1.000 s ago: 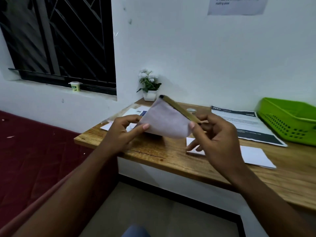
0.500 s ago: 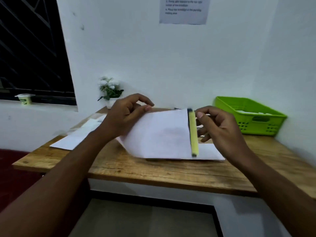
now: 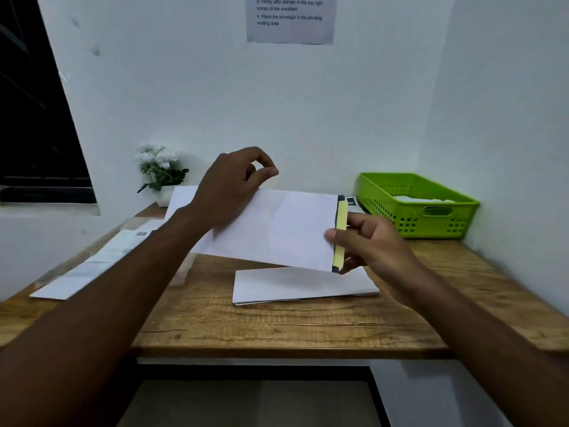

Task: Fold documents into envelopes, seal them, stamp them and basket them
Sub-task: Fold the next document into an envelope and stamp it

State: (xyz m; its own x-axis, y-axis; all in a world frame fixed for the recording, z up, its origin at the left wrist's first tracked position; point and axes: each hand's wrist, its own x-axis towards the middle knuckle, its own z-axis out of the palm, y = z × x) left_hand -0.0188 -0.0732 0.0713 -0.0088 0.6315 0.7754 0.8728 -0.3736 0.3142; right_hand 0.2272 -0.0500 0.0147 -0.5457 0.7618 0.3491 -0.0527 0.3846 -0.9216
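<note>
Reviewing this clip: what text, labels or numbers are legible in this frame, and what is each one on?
On the white paper notice: "3. Firmly affix stamps to the top right corner of the envelope"
Same notice: "4. Place the envelope in the pending mailing area"
Its cut-off top line: unreadable.
On the printed white sheets at the left: too blurred to read.
On the white envelope: no text visible.

White envelope (image 3: 277,229), yellow strip (image 3: 340,238) edged in black, lime-green basket (image 3: 400,211) with grid-perforated walls, brown wood-grain bench (image 3: 277,331), white flowers (image 3: 155,157) on green leaves, pale notice (image 3: 289,29) with dark print
</note>
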